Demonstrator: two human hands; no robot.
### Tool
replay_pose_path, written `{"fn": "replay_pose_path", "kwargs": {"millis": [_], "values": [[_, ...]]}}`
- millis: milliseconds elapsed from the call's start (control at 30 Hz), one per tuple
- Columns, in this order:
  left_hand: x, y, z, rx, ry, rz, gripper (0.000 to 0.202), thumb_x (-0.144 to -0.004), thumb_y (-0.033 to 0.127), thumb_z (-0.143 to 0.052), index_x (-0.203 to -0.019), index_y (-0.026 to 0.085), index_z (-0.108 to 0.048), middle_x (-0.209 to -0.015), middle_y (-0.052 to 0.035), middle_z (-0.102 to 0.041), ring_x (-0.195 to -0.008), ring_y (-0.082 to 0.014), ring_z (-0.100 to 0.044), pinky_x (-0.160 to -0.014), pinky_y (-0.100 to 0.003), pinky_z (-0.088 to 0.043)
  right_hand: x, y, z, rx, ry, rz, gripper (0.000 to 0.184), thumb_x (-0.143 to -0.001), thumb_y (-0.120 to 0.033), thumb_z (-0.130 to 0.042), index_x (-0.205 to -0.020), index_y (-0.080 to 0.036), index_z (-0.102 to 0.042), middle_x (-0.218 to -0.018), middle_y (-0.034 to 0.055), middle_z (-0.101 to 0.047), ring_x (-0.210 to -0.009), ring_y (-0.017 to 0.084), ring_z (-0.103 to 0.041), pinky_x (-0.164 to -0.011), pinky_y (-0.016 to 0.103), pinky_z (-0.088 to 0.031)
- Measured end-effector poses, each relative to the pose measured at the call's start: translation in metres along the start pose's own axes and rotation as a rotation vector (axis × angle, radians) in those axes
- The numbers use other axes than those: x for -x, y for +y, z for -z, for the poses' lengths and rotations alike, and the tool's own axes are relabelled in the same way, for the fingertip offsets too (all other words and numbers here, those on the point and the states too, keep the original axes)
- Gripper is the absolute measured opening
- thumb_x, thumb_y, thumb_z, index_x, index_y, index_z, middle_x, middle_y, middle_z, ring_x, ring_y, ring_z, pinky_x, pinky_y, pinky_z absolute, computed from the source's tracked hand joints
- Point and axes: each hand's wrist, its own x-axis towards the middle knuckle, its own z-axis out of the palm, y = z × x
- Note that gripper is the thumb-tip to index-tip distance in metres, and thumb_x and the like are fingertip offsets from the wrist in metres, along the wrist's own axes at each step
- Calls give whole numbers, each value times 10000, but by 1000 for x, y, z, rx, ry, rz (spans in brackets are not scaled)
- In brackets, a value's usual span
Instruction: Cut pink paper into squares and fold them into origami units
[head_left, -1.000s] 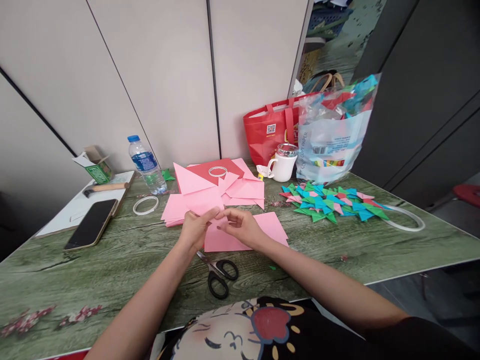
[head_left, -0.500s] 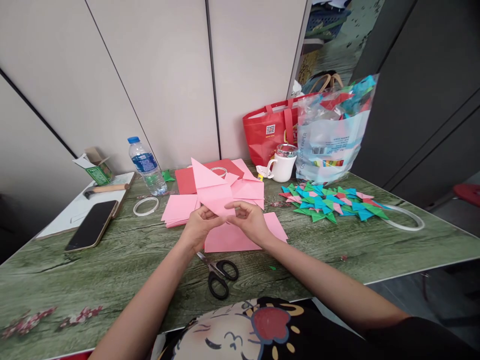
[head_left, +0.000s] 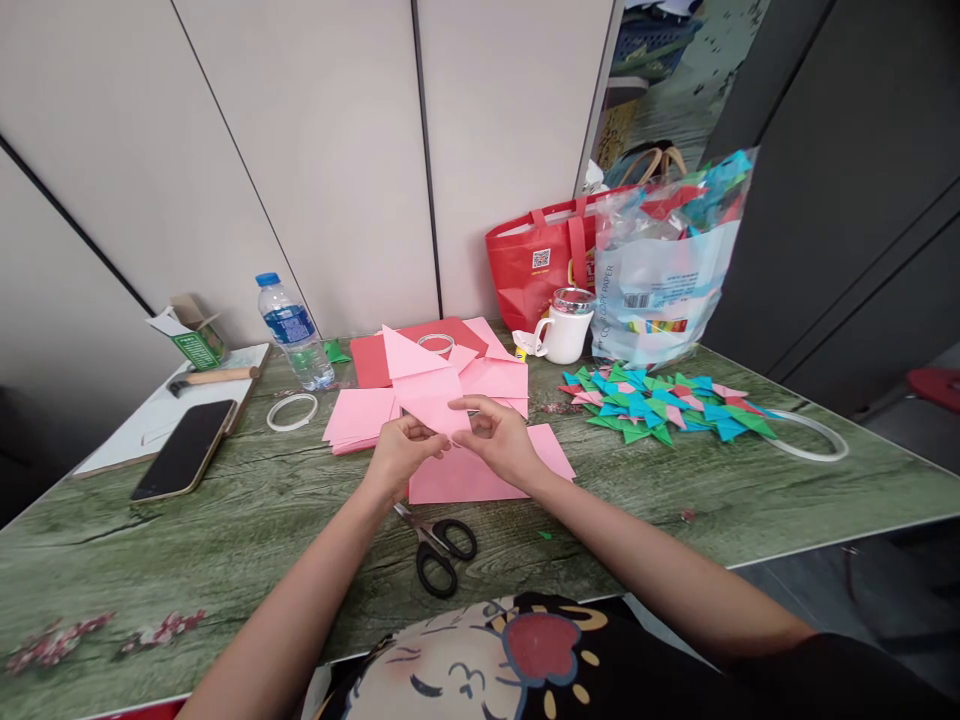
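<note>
A creased piece of pink paper [head_left: 429, 388] is held up between my two hands, its pointed corner standing at the upper left. My left hand [head_left: 403, 455] pinches its lower left edge, and my right hand [head_left: 496, 440] grips the lower right edge with thumb and fingers. Beneath them lies a flat pink sheet [head_left: 480, 478] on the table. Behind are a stack of pink paper [head_left: 360, 418] and a red sheet [head_left: 369, 362]. Black-handled scissors [head_left: 442, 555] rest in front of my hands, their blade tips hidden below my left hand.
Folded coloured paper pieces [head_left: 652, 405] lie at right beside a white ring [head_left: 821, 440]. Further back stand a white mug [head_left: 568, 332], a red bag [head_left: 521, 270] and a plastic bag [head_left: 660, 290]. At left are a water bottle [head_left: 291, 335], tape roll [head_left: 292, 412], phone [head_left: 184, 450] and hammer [head_left: 214, 377].
The raised corner of the pink paper has dipped slightly. Both hands keep their pinch in nearly the same place, and the things around them have not moved.
</note>
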Motion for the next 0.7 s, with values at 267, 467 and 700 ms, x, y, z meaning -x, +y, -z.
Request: {"fn": "replay_pose_path", "kwargs": {"millis": [267, 467, 700], "values": [[-2, 7, 5, -65, 23, -39, 120, -474, 110, -679, -588, 119, -642, -503, -24, -625, -453, -115, -531, -461, -229, -421, -2, 1, 0, -22, -56, 35, 353, -652, -157, -596, -1003, -198, -592, -991, 42, -600, -602, 89, -516, -559, 231, -465], [-8, 15, 22, -60, 64, -65, 147, -471, 166, -720, -582, 118, -635, -531, -39, -632, -472, -125, -556, -472, -228, -445, -2, -1, 1, -46, -60, 34, 351, -649, -150, -588, -997, -202, -585, -1043, 42, -589, -580, 77, -492, -588, 247, -487], [-16, 22, 43, 3, 136, -99, 283, -446, 198, -760, -688, 104, -646, -563, -42, -637, -510, -129, -588, -494, -223, -468, -3, -2, 1, -70, -65, 13, 359, -649, -150, -592, -1003, -208, -583, -1067, 43, -578, -621, 89, -526, -608, 251, -490]]}}
